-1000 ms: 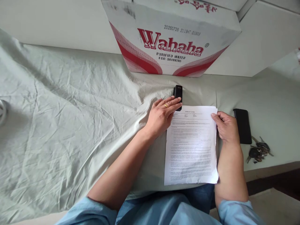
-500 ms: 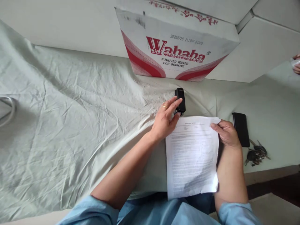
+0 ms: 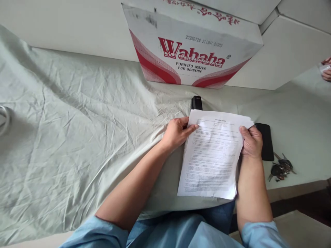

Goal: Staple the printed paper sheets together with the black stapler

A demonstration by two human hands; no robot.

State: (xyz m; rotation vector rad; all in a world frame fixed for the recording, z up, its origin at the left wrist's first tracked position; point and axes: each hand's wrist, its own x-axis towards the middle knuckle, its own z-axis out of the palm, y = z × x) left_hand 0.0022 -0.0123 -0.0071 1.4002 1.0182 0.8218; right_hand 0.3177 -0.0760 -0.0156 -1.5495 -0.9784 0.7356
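Observation:
A stack of printed paper sheets (image 3: 212, 158) is held between my two hands, tilted over the near edge of the cloth. My left hand (image 3: 178, 132) grips its upper left side, thumb on top and fingers underneath. At the upper right corner my right hand (image 3: 251, 140) pinches the sheets, its thumb on the front and its other fingers hidden behind. Just beyond the top edge of the papers lies a black stapler (image 3: 197, 102), its near part covered by them.
A Wahaha water carton (image 3: 193, 58) stands at the back against white panels. Right of my right hand lie a black phone (image 3: 264, 143) and a bunch of keys (image 3: 282, 168). Wrinkled green cloth (image 3: 77, 137) spreads leftward. Another person's hand (image 3: 326, 70) shows at the far right.
My left hand has come off the stapler and taken hold of the papers' left side. The papers have moved up and now partly cover the stapler, which stays on the cloth.

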